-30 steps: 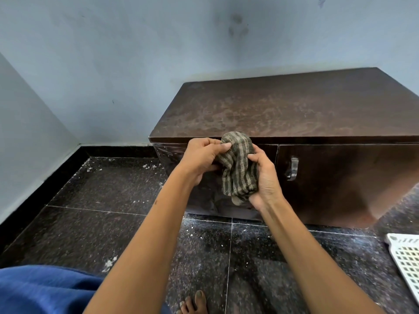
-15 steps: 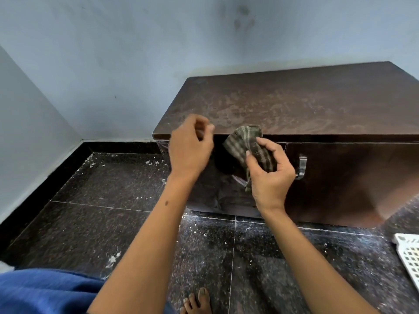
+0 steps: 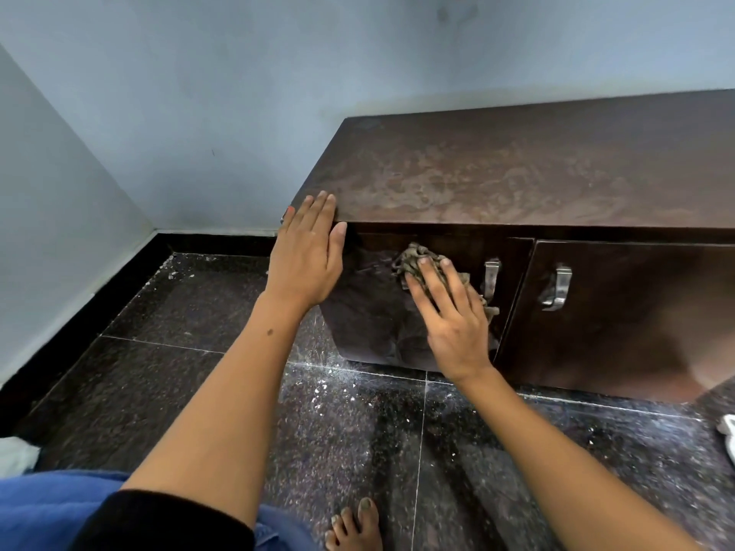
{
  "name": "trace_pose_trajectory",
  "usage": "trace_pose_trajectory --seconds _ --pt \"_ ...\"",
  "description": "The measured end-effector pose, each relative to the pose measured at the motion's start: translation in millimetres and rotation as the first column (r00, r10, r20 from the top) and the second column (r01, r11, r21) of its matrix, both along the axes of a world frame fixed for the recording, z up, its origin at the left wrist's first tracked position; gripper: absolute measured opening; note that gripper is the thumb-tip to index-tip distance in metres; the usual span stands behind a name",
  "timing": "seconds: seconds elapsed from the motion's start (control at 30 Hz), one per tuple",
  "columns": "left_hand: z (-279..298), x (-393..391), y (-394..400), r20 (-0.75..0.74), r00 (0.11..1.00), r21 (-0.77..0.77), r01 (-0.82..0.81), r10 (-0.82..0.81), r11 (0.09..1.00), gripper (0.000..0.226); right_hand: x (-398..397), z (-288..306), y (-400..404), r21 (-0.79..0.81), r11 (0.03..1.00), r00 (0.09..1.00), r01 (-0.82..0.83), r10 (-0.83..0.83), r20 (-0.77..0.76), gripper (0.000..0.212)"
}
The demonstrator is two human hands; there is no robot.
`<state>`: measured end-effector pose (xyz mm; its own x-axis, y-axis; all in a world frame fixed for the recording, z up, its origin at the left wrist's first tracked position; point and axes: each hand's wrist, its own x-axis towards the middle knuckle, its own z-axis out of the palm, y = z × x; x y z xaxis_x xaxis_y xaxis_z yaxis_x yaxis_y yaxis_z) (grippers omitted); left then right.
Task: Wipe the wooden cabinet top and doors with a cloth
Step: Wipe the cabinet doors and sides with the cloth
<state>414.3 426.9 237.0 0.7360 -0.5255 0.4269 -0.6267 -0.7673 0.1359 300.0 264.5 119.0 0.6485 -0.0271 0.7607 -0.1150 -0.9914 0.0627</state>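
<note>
Left hand (image 3: 306, 256) off the cloth (image 3: 427, 266), now flat on cabinet (image 3: 517, 173) corner, right hand (image 3: 449, 312) pressing cloth against left door (image 3: 378, 312)

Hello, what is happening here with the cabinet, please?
A person is cleaning a dark wooden cabinet. The right hand presses a striped cloth flat against the left door, next to its metal handle. The left hand rests with straight fingers on the front left corner of the top. The top shows dusty smears, so it does not look wiped yet.
</note>
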Motion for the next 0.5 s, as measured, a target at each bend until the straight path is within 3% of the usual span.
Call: trace_pose_trajectory --seconds 0.17,0.3,0.4,0.5 --pt "-5 0 5 0.005 1.0 -0.026 0.013 -0.012 1.0 0.058 25 16 31 -0.074 0.991 0.993 -0.109 0.105 -0.06 0.041" --pt "-8 7 25 -0.072 0.996 -0.172 -0.063 0.052 0.983 0.06 16 6 15 -0.139 0.989 0.998 -0.047 0.04 -0.052 0.041" --pt "-12 7 23 -0.102 0.994 -0.253 -0.055 0.03 0.966 0.058 14 2 9 -0.091 0.994 0.998 0.054 -0.051 0.032 0.04" --pt "-16 6 17 -0.091 0.995 -0.263 -0.065 0.042 0.963 0.058 29 6 30 -0.023 0.999 0.998 0.023 -0.021 0.067 0.043"
